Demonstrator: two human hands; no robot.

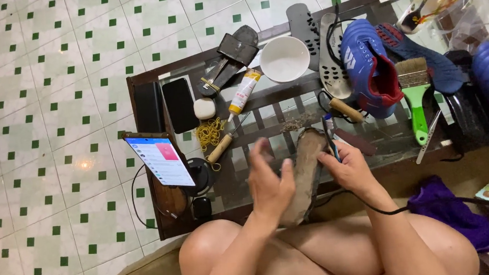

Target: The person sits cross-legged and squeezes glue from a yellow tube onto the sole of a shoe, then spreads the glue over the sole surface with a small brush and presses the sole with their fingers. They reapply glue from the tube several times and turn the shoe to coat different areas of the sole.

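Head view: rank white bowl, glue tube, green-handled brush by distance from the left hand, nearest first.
From the left hand:
1. Glue tube, up on the table, slightly left of the hand.
2. White bowl, farther back, just right of the tube.
3. Green-handled brush, far to the right, beyond the right hand.

Low table ahead of the seated person, crowded from end to end.

A shoe sole [306,170] stands between the left hand [269,185] and right hand [350,169] at the table's [145,84] near edge. A propped phone [161,159] sits at the left, a bowl [283,58] behind the sole, and a glue tube [243,90] left of the bowl. A paintbrush [416,96] lies to the right beside a football boot [368,67].
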